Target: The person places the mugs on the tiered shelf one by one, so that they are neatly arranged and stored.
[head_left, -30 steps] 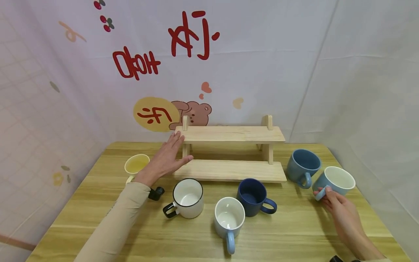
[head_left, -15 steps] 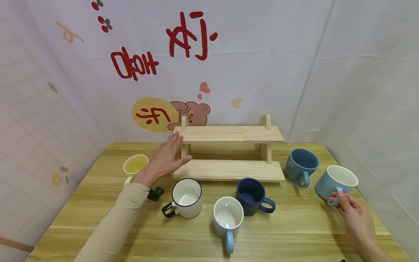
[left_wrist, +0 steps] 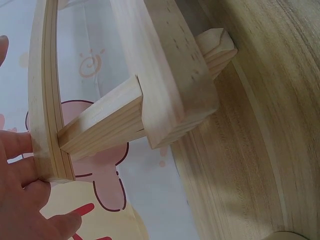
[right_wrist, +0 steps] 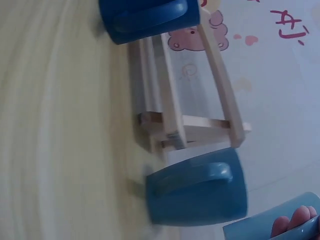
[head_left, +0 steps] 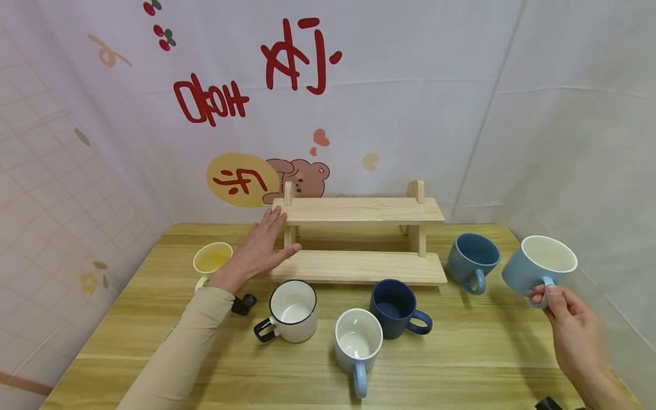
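Holding light blue mug (head_left: pixel 528 274) by its handle (head_left: pixel 548 281) in right hand (head_left: pixel 576 327): narrow grip, thumb on the near side. Can see fingertips between handle and mug body in right wrist view. Carrying it clear of bench (head_left: pixel 461 364), over the right side, just right of slate blue mug (head_left: pixel 465 265).

Resting left hand (head_left: pixel 256 253), spread wide, on left end of upper shelf (head_left: pixel 359 210) of wooden rack. Fingers straight, thumb stuck out sideways over lower shelf (head_left: pixel 353 266); can't tell if touching there.

For the held mug: mouth up, rim toward upper right in head view, base toward lower left, long axis leaning along that line. Can't tell how much is real tilt and how much is camera angle. Handle toward the wearer.

In the way between held mug and rack: slate blue mug, upright on bench, handle toward the wearer. Nearly meeting held mug's outline in head view; can't tell the real gap.

In front of rack: navy mug (head_left: pixel 392 324), handle to the right; just beside it a pale blue mug (head_left: pixel 353 357), white inside, handle toward the wearer; further left a black-rimmed white mug (head_left: pixel 299 327), handle to the left. Left of left hand: yellow mug (head_left: pixel 212 257), handle partly hidden by the arm. Behind everything: printed white cloth (head_left: pixel 410 114).
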`<state>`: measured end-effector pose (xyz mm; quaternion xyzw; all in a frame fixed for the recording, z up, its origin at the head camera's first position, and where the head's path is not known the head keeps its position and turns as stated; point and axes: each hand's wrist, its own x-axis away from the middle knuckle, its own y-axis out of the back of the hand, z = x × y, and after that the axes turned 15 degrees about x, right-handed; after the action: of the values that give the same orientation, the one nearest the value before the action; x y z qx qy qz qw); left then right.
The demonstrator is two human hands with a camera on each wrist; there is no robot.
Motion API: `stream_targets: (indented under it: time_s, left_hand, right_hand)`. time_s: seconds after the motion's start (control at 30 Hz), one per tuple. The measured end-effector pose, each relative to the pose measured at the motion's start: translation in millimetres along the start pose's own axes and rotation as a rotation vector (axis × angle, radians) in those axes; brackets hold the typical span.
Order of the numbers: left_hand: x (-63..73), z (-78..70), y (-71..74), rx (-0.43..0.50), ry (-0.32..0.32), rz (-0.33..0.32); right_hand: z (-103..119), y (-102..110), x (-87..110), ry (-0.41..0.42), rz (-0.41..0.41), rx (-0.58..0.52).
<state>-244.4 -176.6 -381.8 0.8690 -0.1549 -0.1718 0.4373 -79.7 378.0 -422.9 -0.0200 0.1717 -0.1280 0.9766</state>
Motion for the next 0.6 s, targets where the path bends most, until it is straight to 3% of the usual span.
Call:
stream_targets:
  time_s: [0.33, 0.6]
  left_hand:
    - [-1.0, 0.5, -0.7, 0.008, 0.006, 0.011]
    - [0.0, 0.3, -0.9, 0.006, 0.005, 0.006]
  right_hand:
    - [25, -18, -12.0, 0.043, 0.012, -0.015]
    - [39, -40, -21.4, 0.095, 0.072, -0.06]
